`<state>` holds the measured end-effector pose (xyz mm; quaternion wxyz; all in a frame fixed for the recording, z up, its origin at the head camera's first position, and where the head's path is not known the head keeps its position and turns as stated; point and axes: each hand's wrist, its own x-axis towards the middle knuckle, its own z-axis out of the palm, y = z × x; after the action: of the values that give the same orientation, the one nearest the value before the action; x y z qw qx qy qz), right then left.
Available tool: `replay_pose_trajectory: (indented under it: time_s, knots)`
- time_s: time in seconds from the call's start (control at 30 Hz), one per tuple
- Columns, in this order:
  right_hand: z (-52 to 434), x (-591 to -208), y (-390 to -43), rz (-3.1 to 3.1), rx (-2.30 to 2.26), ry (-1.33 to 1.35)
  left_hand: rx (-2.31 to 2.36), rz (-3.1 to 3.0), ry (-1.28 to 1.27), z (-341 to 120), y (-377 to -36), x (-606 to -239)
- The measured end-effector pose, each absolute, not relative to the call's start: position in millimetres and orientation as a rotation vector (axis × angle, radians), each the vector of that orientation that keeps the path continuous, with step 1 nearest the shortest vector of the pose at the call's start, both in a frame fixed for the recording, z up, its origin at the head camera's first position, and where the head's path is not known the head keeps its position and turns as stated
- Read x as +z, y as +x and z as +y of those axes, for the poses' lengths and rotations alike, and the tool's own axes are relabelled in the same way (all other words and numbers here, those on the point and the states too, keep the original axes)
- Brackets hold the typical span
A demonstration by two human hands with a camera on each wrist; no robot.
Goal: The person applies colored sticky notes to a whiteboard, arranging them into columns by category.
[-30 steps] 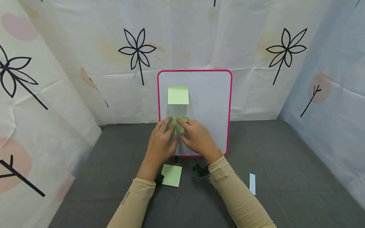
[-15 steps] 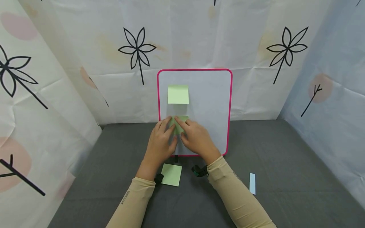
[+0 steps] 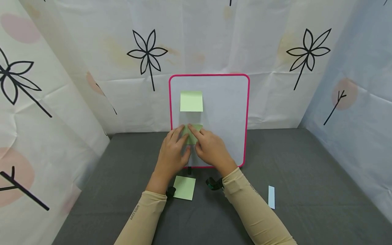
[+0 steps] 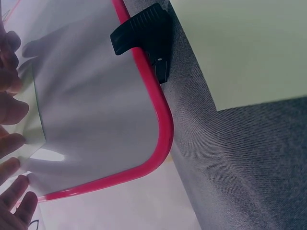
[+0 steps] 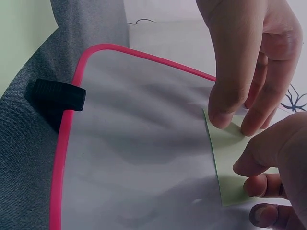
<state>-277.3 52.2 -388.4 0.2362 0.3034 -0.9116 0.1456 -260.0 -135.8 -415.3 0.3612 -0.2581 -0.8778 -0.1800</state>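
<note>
Both hands meet on the lower green sticky note [image 3: 192, 135], which lies flat against the lower left part of the whiteboard [image 3: 225, 112]. The left hand [image 3: 172, 153] rests its fairly straight fingers on the note's left side, fingertips [image 4: 10, 111] touching the paper, while the right hand [image 3: 210, 148] presses it from the right; in the right wrist view its thumb and fingers [image 5: 230, 103] bear down on the note's edge, though whether they pinch the paper or only press it cannot be told. The note's visible edges run square with the board's frame; most of it is hidden under the fingers, so its long axis cannot be judged. Above it, apart from it and in the same column, a second green sticky note [image 3: 191, 101] sits upright on the board. A third green piece, a pad or single sheet [image 3: 184, 188], lies flat on the table just in front of the board, between the two forearms. That makes three green notes in all, one board and one pale blue paper strip [image 3: 271, 197] lying off to the right, its long axis running away from the person. The board has a pink frame and stands upright on a black clip foot [image 5: 59, 94]. The table is covered in dark grey cloth [image 3: 306, 177], and white sheets printed with black flowers [image 3: 147, 54] wall it in on three sides.
</note>
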Motion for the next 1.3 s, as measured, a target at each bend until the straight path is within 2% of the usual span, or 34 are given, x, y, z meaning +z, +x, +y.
replay_pose_trajectory:
  time_s: [1.3]
  knots:
    - [79.3,-375.6,-280.3,-2.428,0.501,0.703,-0.515,-2.301,-0.662,-134.7,-258.1,-412.6]
